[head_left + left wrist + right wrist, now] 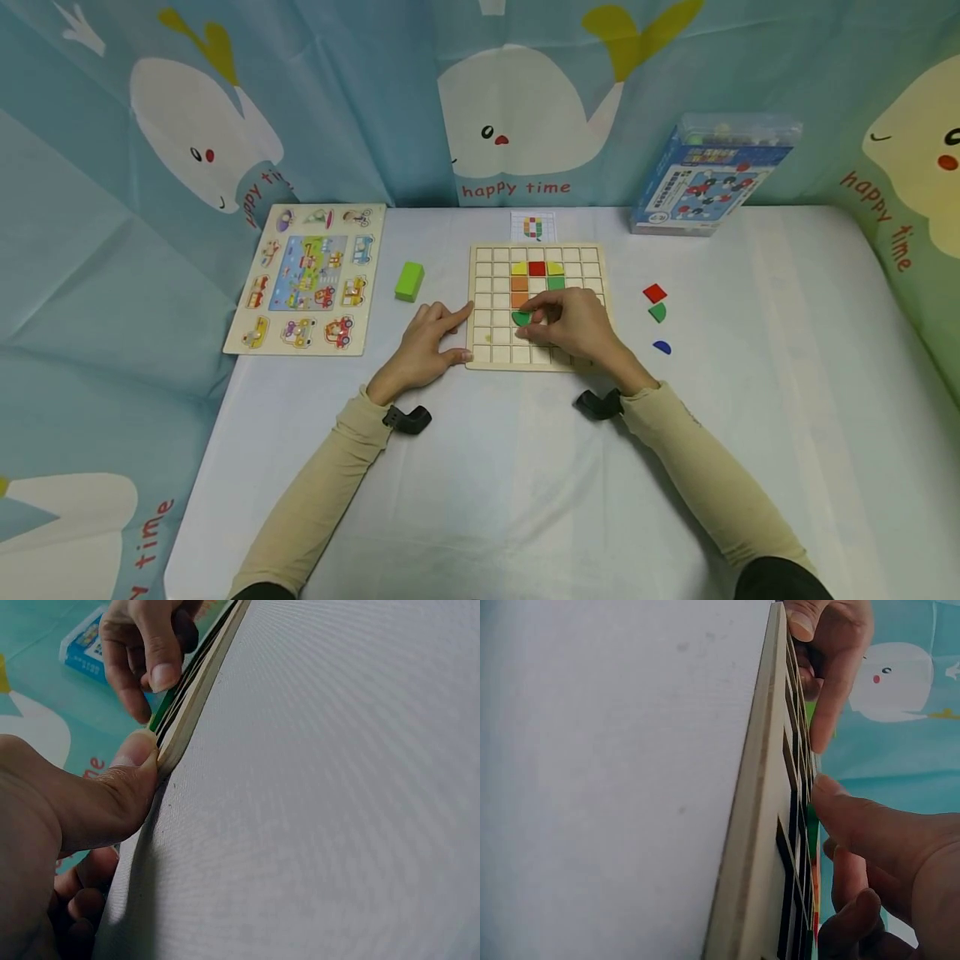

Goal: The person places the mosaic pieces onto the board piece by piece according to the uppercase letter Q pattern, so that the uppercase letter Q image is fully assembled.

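Note:
A wooden grid board lies on the white table, with yellow, red, orange and green pieces set in its cells. My right hand is over the board's middle. Its thumb and fingers pinch a green rounded piece, partly covered by the fingertips in the head view. In the left wrist view this green piece stands tilted at the fingertips. My left hand touches the board's left edge, thumb and index finger spread apart along it.
To the right lie a red piece, a green quarter piece and a blue half-round piece. A green block and a picture puzzle board are at left. A pattern card and a blue box stand behind.

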A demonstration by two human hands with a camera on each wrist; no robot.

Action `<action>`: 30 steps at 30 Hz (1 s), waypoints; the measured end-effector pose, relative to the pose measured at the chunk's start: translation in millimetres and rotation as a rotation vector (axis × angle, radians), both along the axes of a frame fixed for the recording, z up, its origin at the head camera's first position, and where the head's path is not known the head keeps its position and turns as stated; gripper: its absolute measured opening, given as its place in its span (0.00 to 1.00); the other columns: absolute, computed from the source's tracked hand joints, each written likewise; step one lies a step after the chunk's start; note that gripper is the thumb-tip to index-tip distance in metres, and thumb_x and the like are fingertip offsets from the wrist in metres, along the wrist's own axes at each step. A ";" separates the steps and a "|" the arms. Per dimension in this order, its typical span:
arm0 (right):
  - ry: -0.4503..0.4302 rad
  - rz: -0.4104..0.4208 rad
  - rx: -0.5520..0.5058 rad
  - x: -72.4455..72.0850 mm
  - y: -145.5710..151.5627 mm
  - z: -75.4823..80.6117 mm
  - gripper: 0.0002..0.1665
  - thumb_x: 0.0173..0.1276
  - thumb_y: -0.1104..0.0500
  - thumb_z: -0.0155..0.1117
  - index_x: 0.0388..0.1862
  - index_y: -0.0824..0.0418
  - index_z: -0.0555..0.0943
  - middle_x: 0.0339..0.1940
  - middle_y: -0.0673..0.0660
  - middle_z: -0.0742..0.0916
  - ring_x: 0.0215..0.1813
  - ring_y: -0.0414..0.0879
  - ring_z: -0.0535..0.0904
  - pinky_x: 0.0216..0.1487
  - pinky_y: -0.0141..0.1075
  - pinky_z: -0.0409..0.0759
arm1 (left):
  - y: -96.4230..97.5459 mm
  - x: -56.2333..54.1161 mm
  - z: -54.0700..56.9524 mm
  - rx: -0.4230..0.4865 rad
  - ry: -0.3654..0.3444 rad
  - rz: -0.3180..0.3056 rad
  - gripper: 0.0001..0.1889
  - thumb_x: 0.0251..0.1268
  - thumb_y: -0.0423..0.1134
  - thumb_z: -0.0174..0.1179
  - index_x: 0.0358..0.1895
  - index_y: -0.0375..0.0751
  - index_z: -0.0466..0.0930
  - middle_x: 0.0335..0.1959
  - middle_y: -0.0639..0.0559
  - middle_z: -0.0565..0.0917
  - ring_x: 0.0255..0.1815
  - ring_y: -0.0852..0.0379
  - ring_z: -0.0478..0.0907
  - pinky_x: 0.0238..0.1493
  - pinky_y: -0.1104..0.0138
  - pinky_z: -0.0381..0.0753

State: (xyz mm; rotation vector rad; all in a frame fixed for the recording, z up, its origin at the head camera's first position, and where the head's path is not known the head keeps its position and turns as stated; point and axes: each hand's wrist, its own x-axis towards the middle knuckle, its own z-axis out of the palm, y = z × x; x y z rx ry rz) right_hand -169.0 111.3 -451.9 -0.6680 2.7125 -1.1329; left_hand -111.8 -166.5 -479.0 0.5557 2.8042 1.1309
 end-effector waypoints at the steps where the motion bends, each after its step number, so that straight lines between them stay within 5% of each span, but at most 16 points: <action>1: 0.004 -0.005 0.007 -0.1 0.4 0.0 0.17 0.57 0.55 0.87 0.44 0.59 0.93 0.27 0.51 0.87 0.29 0.44 0.80 0.34 0.35 0.75 | -0.1 0.0 0.1 0.000 0.003 -0.001 0.43 0.62 0.40 0.77 0.80 0.39 0.67 0.42 0.46 0.73 0.41 0.52 0.59 0.48 0.62 0.57; 16: 0.053 0.001 0.042 -5.0 0.4 -1.7 0.12 0.61 0.56 0.84 0.41 0.59 0.94 0.26 0.51 0.89 0.29 0.44 0.82 0.36 0.38 0.77 | 0.3 -0.4 -0.8 -0.006 -0.002 -0.001 0.44 0.62 0.40 0.76 0.81 0.40 0.67 0.42 0.46 0.72 0.42 0.52 0.59 0.48 0.61 0.57; 30: 0.002 0.040 0.070 -8.4 0.1 4.9 0.10 0.64 0.58 0.82 0.43 0.60 0.94 0.28 0.52 0.88 0.31 0.45 0.80 0.36 0.37 0.75 | 0.4 -0.2 -0.1 -0.008 -0.003 0.001 0.43 0.62 0.40 0.76 0.81 0.39 0.67 0.42 0.46 0.73 0.42 0.52 0.59 0.48 0.62 0.57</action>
